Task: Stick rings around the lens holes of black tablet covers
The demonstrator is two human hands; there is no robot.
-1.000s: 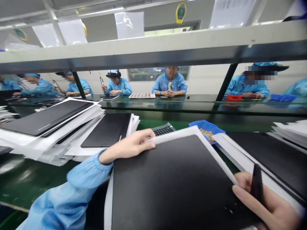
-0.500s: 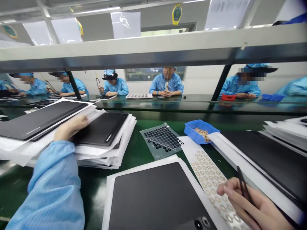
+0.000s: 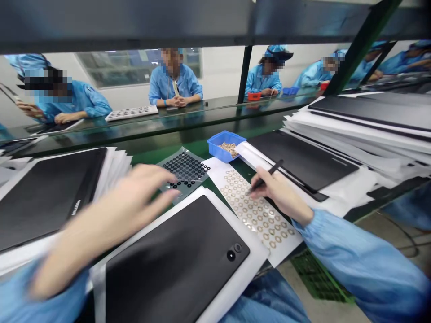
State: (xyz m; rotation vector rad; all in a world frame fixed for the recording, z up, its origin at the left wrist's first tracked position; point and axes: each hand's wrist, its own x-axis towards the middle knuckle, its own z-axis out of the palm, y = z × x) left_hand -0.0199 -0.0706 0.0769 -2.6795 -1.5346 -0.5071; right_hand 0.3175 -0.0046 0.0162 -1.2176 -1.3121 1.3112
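Note:
My right hand (image 3: 281,193) pinches black tweezers (image 3: 271,171), their tip resting over a sheet of tan ring stickers (image 3: 257,211). My left hand (image 3: 111,215) is blurred, with its fingers apart and empty, just beside a clear bag of black rings (image 3: 184,170). Below it lies a black panel (image 3: 175,255) on a white backing, with two round black pads (image 3: 230,255) near its corner. Another black panel (image 3: 299,160) lies on white sheets to the right, and a black laptop lid (image 3: 47,197) lies on a white stack at the left.
A blue bin (image 3: 225,146) of tan rings stands behind the sticker sheet. Tall stacks of black panels in white sheets (image 3: 367,119) fill the right. Co-workers in blue smocks (image 3: 175,78) sit across the green bench, beyond a dark shelf rail (image 3: 134,22).
My view has swung right and tilted. My left hand has moved from the left stack to beside the ring bag. My right hand and tweezers now sit higher, over the sticker sheet.

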